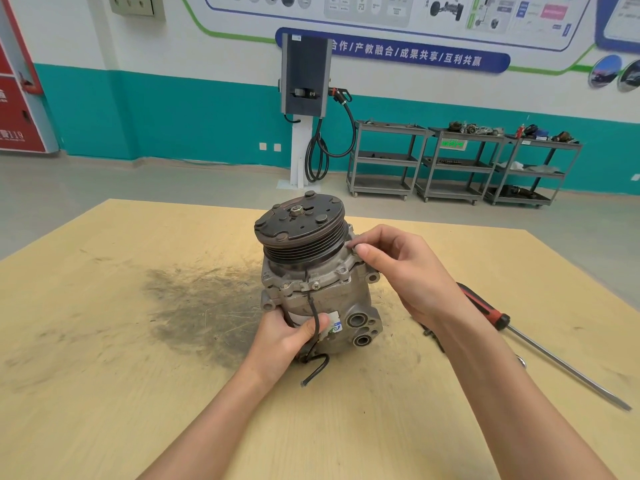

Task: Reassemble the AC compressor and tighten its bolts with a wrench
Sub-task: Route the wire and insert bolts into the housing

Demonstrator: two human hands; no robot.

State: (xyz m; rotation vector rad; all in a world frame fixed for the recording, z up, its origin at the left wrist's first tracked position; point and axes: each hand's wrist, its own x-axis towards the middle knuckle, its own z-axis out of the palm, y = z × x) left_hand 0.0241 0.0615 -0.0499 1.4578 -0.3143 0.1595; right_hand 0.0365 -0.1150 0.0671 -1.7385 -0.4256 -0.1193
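The grey AC compressor stands upright on the wooden table, its black grooved pulley and clutch plate facing up. My left hand grips the lower front of the housing, thumb pressed over the black wire that runs down the body. My right hand is at the upper right flange, thumb and forefinger pinching a small bolt at the flange edge just under the pulley. The wire's loose end lies curled on the table in front.
A long screwdriver with a red and black handle lies on the table to the right, shaft pointing toward the near right. A small dark part peeks out beside my right wrist. A dark greasy stain spreads left of the compressor. Grey carts stand by the far wall.
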